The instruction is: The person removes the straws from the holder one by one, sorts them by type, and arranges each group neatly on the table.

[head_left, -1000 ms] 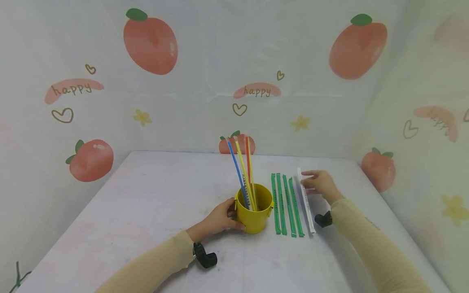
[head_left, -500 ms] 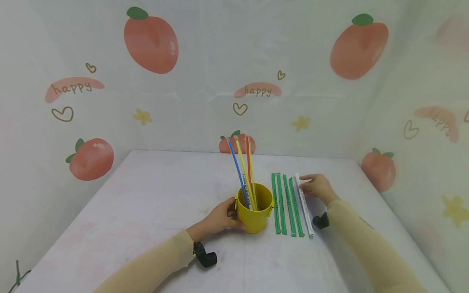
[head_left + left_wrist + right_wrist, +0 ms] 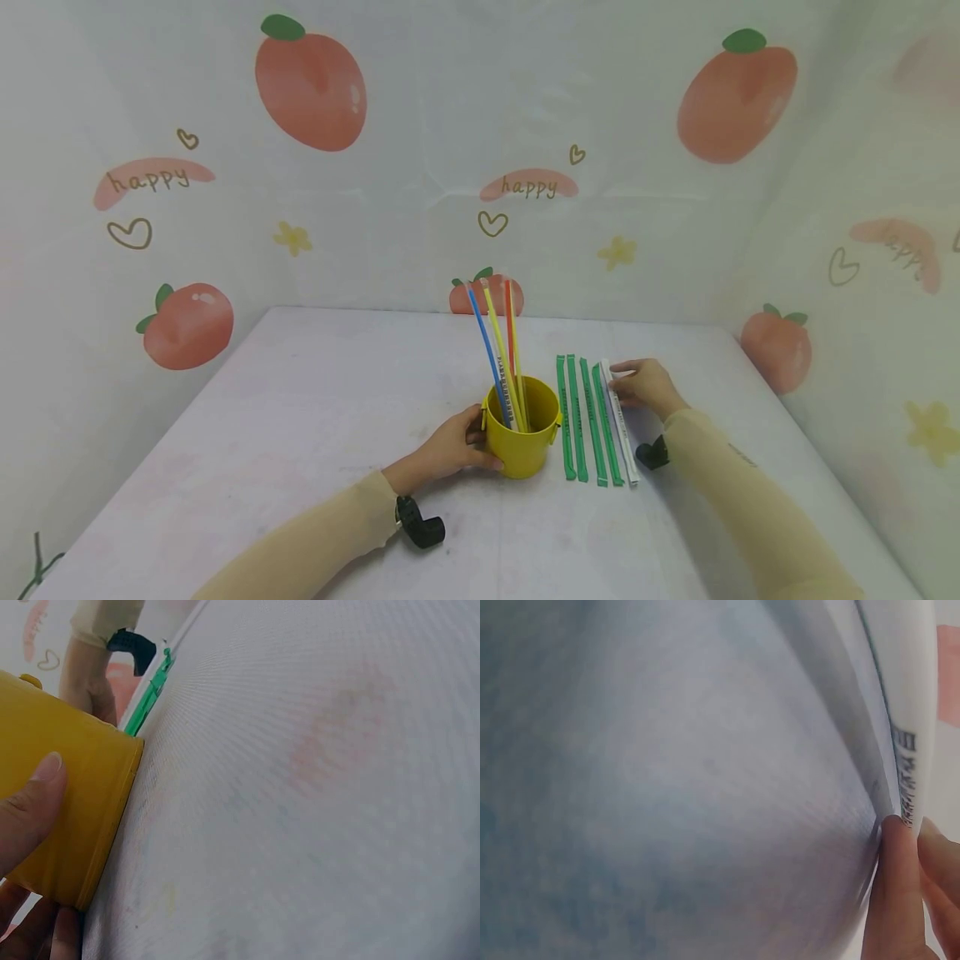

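My left hand (image 3: 448, 448) holds a small yellow bucket (image 3: 522, 457) from its left side, the thumb (image 3: 41, 799) lying across its wall in the left wrist view. Several straws in clear wrappers, among them a blue straw (image 3: 483, 337) and a red straw (image 3: 510, 321), lean in the bucket. On the right, my right hand (image 3: 647, 387) pinches a white paper-wrapped straw (image 3: 623, 442) near its far end. Dark print on that wrapper (image 3: 911, 682) shows just beyond the fingertips in the right wrist view. The straw lies alongside the rightmost green-wrapped straw (image 3: 606, 417).
Several green-wrapped straws (image 3: 577, 421) lie in a row between bucket and right hand. The pale tabletop (image 3: 315, 417) meets a patterned cloth backdrop (image 3: 405, 108) at the back and sides. Black wrist cameras sit on both sleeves.
My right hand has moved left with the white-wrapped straw, bringing it close against the row of green ones. The left hand and the bucket have stayed in place.
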### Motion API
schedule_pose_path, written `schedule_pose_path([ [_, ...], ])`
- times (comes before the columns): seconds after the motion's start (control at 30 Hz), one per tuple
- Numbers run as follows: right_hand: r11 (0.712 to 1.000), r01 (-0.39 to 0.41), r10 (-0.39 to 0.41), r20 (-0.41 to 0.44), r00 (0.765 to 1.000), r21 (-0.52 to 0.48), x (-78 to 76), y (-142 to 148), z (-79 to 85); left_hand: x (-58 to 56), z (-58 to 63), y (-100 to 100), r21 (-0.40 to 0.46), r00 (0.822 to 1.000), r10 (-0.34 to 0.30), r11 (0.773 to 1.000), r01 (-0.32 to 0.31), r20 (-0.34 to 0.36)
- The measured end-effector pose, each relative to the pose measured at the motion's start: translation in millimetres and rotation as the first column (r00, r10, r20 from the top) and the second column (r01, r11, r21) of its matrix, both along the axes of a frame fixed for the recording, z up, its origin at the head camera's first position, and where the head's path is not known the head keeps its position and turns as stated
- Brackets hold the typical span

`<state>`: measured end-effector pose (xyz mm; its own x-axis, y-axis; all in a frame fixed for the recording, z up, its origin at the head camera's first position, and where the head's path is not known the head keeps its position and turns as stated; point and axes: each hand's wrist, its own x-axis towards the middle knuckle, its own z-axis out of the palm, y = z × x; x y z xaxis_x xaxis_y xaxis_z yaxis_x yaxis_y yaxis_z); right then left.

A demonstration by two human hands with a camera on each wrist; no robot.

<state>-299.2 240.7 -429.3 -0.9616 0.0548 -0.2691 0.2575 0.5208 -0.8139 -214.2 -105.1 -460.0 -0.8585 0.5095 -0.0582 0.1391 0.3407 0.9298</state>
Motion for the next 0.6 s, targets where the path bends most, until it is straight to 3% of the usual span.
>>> schedule_pose_path([
  [0.6,1.0,0.01,-0.01,0.027,1.0,0.005,-5.6,-1.5,-1.5,-0.5,-0.3,-0.4,0.012,1.0,-0.006,1.0,0.006,0.006],
])
